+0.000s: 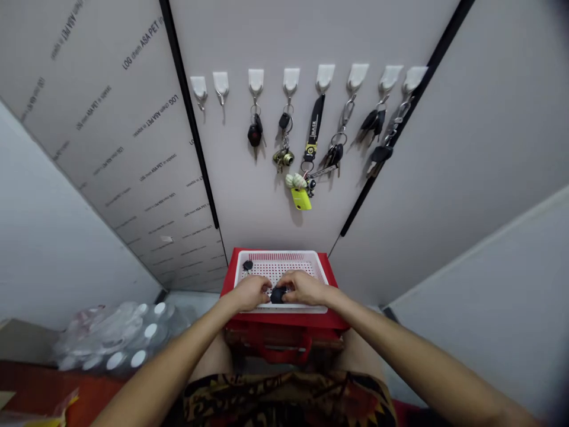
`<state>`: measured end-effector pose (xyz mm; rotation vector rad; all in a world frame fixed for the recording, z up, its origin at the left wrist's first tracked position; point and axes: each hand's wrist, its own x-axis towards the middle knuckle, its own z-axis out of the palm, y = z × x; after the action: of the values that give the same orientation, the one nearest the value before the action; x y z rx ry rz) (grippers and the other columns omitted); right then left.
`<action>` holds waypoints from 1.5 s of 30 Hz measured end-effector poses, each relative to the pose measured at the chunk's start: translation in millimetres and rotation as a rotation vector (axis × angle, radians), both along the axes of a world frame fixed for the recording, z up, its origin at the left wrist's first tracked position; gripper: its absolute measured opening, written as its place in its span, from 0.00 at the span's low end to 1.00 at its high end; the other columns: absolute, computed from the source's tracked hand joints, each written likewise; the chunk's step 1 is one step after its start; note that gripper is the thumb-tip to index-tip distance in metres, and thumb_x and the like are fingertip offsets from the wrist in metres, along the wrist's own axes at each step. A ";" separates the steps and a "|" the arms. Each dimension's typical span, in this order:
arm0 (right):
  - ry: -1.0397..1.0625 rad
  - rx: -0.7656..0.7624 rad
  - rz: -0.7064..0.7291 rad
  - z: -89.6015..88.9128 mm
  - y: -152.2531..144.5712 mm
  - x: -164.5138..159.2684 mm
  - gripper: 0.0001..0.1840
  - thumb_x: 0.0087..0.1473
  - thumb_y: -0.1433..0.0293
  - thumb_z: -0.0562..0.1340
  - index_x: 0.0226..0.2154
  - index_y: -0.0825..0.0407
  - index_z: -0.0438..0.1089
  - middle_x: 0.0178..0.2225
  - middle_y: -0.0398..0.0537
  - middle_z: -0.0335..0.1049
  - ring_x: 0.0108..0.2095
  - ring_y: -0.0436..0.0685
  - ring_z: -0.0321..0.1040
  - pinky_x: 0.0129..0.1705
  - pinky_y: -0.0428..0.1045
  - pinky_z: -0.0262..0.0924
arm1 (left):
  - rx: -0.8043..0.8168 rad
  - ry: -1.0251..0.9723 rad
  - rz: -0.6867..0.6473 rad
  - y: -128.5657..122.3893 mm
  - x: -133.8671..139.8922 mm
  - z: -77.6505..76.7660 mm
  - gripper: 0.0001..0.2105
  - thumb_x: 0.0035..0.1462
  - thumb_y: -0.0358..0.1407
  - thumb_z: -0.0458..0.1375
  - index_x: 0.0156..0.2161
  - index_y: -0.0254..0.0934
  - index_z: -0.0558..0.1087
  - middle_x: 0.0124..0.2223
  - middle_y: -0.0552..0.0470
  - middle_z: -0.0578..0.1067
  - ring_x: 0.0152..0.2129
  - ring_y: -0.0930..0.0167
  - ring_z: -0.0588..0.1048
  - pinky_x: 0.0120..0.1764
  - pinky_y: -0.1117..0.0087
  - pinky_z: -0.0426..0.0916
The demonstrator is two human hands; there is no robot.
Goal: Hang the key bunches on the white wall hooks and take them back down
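Head view, looking down on a black key fob [278, 295] inside a white basket [284, 308], close to its near wall and between both hands. Gripped from the right by the thumb and fingers of the right hand [288, 289]. Met from the left by the curled fingers of the left hand [265, 290], at or just beside the fob; cannot tell whether closed on any part of it. Farther back in the same basket, at the far left corner, set down with another dark key [248, 265]. Beneath the basket, spread with a red cover [333, 321]. Up on the wall, lined with eight white hooks [291, 77], six of them hung with keys, including a black lanyard [314, 127] with a bright yellow-green tag [301, 199]. At lower left, stacked with white-capped bottles [138, 358].
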<state>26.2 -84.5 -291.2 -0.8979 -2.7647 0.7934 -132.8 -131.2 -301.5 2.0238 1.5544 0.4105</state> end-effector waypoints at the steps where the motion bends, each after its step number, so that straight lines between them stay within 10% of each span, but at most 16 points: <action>1: 0.001 0.012 -0.031 -1.3 -0.1 -0.9 0.13 0.32 0.74 0.57 0.28 0.53 0.68 0.25 0.43 0.65 0.26 0.49 0.58 0.27 0.42 0.50 | 0.011 0.020 0.013 0.6 1.7 -1.2 0.12 0.34 0.30 0.52 0.31 0.35 0.69 0.25 0.50 0.71 0.22 0.72 0.66 0.25 0.75 0.57; 11: 0.174 -0.120 -0.214 -5.3 2.5 -2.4 0.09 0.36 0.78 0.51 0.20 0.55 0.65 0.16 0.40 0.60 0.19 0.45 0.54 0.23 0.41 0.48 | -0.033 -0.145 0.109 3.3 4.8 -8.4 0.14 0.33 0.33 0.54 0.32 0.35 0.68 0.24 0.54 0.70 0.21 0.74 0.65 0.25 0.76 0.57; 18: 0.495 -0.476 -0.265 24.8 8.5 -12.9 0.05 0.37 0.76 0.53 0.24 0.56 0.60 0.17 0.38 0.57 0.19 0.44 0.54 0.24 0.41 0.51 | 0.027 -0.498 0.174 9.3 7.4 3.0 0.19 0.35 0.30 0.54 0.39 0.33 0.64 0.34 0.49 0.69 0.31 0.72 0.66 0.36 0.72 0.59; 26: 0.579 -0.391 -0.223 64.1 17.8 -28.2 0.05 0.36 0.75 0.54 0.24 0.56 0.60 0.19 0.39 0.60 0.21 0.44 0.57 0.25 0.42 0.53 | 0.124 -0.818 0.141 15.2 9.3 33.2 0.14 0.38 0.31 0.54 0.35 0.32 0.66 0.35 0.50 0.70 0.33 0.72 0.65 0.37 0.72 0.59; 30: 0.590 -0.206 -0.204 110.6 29.9 -46.2 0.05 0.36 0.76 0.53 0.23 0.56 0.60 0.17 0.39 0.60 0.18 0.44 0.56 0.22 0.41 0.52 | 0.168 -0.965 0.252 27.6 -1.2 68.0 0.11 0.40 0.36 0.52 0.31 0.31 0.67 0.26 0.52 0.70 0.23 0.76 0.66 0.28 0.75 0.60; 39: 0.667 0.181 -0.212 244.4 65.4 -111.1 0.05 0.36 0.77 0.53 0.22 0.57 0.62 0.14 0.39 0.59 0.15 0.43 0.54 0.19 0.40 0.53 | 0.549 -1.008 0.453 62.3 -47.8 205.5 0.11 0.38 0.33 0.53 0.31 0.31 0.64 0.19 0.56 0.67 0.13 0.80 0.64 0.18 0.79 0.57; 45: 0.591 0.493 -0.379 286.6 81.0 -152.0 0.09 0.37 0.77 0.52 0.25 0.57 0.66 0.18 0.43 0.64 0.20 0.46 0.60 0.26 0.42 0.55 | 0.642 -0.880 0.583 93.3 -75.6 247.7 0.07 0.38 0.31 0.53 0.28 0.31 0.65 0.20 0.54 0.67 0.15 0.78 0.66 0.19 0.78 0.60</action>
<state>-125.9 -3.5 -4.6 -0.8651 -2.0428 0.2326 -208.3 -37.9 -53.9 1.3327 1.4522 1.9186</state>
